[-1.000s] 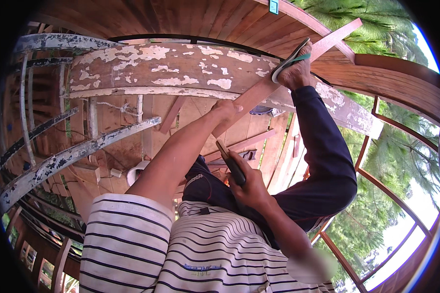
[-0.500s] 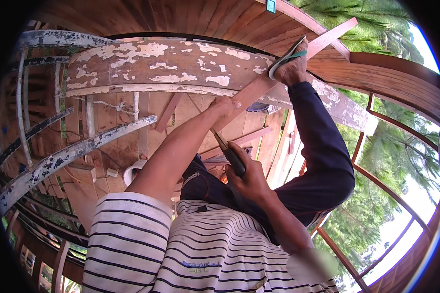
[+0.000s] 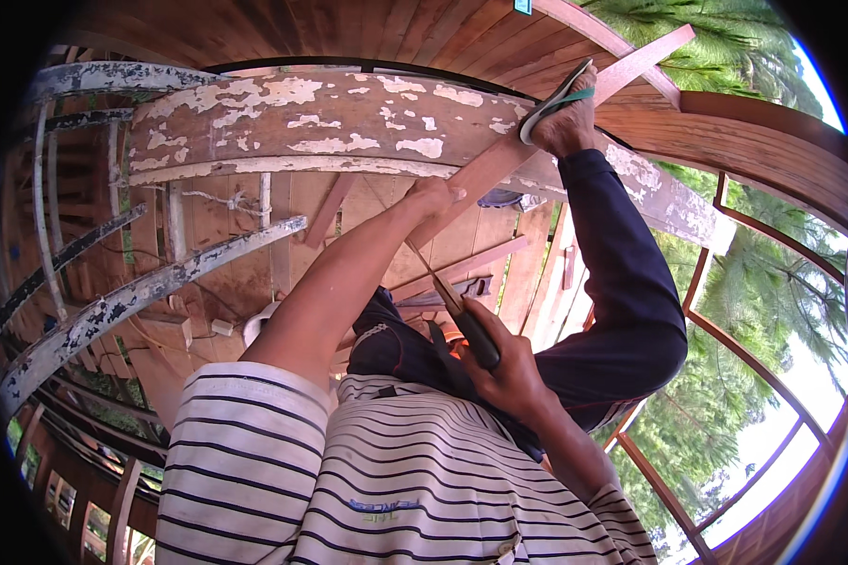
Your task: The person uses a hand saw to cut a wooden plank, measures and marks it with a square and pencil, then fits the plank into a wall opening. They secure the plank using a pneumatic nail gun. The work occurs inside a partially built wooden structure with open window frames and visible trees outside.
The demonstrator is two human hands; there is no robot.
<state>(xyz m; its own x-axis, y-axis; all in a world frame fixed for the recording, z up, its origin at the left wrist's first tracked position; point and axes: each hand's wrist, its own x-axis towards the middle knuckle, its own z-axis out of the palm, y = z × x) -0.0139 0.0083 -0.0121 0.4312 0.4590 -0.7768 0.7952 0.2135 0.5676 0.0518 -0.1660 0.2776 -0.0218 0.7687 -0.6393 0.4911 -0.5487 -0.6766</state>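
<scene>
A long wooden batten (image 3: 499, 160) is lying slanted across the scene, running from the upper right down toward the middle. The person's left hand (image 3: 435, 196) is closing over its lower stretch and pressing it steady, while a foot in a green-strapped sandal (image 3: 558, 94) is bracing the upper part against a broad beam with flaking white paint (image 3: 330, 118). The right hand (image 3: 504, 372) is wrapping tightly round the dark handle of a handsaw (image 3: 454, 315), whose thin blade is angling up toward the batten just below the left hand; whether the teeth are touching the wood cannot be told. Around them, more peeling ribs (image 3: 151, 282) are curving away to the left, and palm trees (image 3: 782, 273) are showing through an open frame on the right. The blade is working close to the left fingers, so a slip or a jump out of the cut could nick them. If the foot's pressure eases, the batten could twist and pinch the saw.
</scene>
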